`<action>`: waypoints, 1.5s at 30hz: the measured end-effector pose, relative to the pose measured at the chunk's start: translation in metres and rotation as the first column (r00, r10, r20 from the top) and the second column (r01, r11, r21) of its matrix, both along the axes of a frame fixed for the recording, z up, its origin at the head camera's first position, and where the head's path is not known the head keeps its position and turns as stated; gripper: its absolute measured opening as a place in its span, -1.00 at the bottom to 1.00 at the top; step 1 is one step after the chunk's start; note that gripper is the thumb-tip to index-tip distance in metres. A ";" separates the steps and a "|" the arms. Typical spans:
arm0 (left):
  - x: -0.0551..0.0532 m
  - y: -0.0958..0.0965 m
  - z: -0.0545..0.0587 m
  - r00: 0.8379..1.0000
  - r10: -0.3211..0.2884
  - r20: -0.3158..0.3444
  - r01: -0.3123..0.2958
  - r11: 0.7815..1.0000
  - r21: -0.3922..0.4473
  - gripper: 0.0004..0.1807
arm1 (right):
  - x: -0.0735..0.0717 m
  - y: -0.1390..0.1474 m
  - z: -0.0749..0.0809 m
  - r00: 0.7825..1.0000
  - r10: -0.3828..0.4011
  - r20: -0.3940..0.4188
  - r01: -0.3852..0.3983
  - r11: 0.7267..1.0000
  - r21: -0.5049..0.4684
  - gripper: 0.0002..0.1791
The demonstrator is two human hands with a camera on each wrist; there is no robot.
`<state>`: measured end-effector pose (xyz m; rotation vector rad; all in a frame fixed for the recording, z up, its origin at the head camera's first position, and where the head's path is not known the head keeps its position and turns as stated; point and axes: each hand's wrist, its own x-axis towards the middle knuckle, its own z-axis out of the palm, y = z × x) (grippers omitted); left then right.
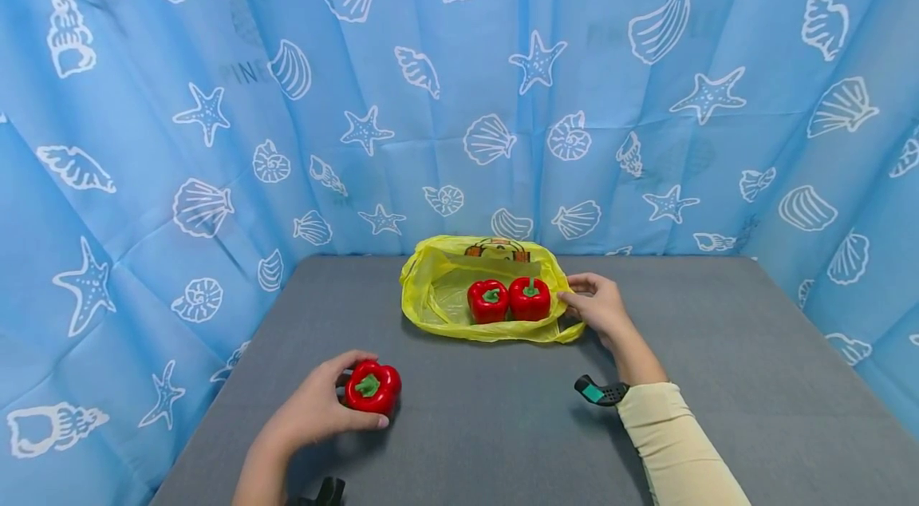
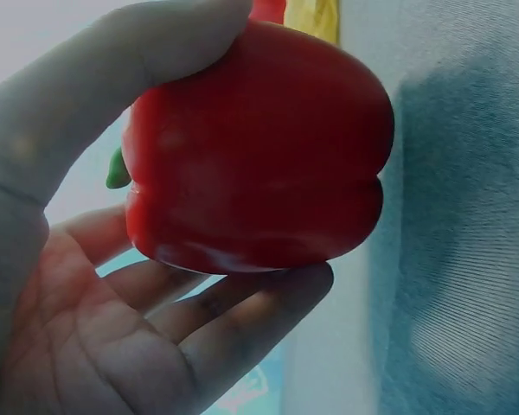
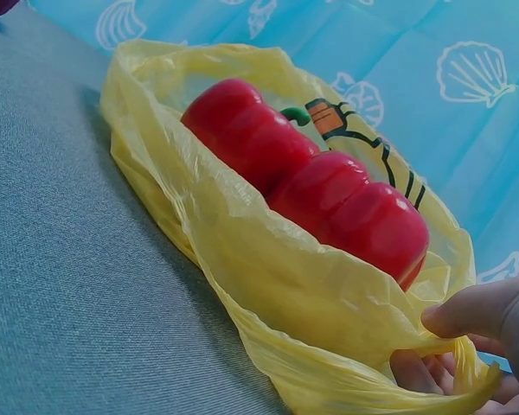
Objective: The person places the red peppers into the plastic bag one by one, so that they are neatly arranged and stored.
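A red bell pepper [image 1: 372, 388] with a green stem is gripped between the thumb and fingers of my left hand [image 1: 323, 402], at the table's left front. In the left wrist view this bell pepper [image 2: 259, 156] fills the middle, with the table surface a little apart from it. Toward the back of the table lies a yellow plastic bag [image 1: 438, 322], its mouth spread wide. Two more red peppers [image 1: 488, 302] sit side by side in its right half. My right hand [image 1: 603, 306] pinches the bag's right edge, seen closer as bunched yellow plastic [image 3: 445, 367].
A grey cloth-covered table [image 1: 495, 426] lies under everything. Behind it and along both sides hangs a blue curtain [image 1: 459, 91] with white shell and starfish prints. A black strap [image 1: 601, 392] is on the right wrist, next to a cream sleeve [image 1: 675, 442].
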<state>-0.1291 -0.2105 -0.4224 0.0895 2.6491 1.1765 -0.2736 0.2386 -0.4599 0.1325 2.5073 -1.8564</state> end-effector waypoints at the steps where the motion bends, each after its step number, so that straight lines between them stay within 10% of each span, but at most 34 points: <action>1: -0.001 0.001 0.001 1.000 0.004 -0.009 -0.004 1.000 0.002 -0.01 | 0.000 0.000 0.000 1.000 -0.001 0.000 0.001 1.000 0.000 -0.52; 30: -0.061 0.049 0.024 0.973 -0.062 -0.224 0.085 0.992 0.095 -0.02 | -0.005 -0.001 0.001 1.000 0.013 -0.019 -0.013 1.000 0.006 -0.52; 45: -0.088 0.083 0.031 0.958 0.020 -0.287 0.032 0.984 0.175 -0.08 | -0.002 -0.001 -0.001 1.000 -0.008 -0.025 0.007 1.000 -0.026 -0.53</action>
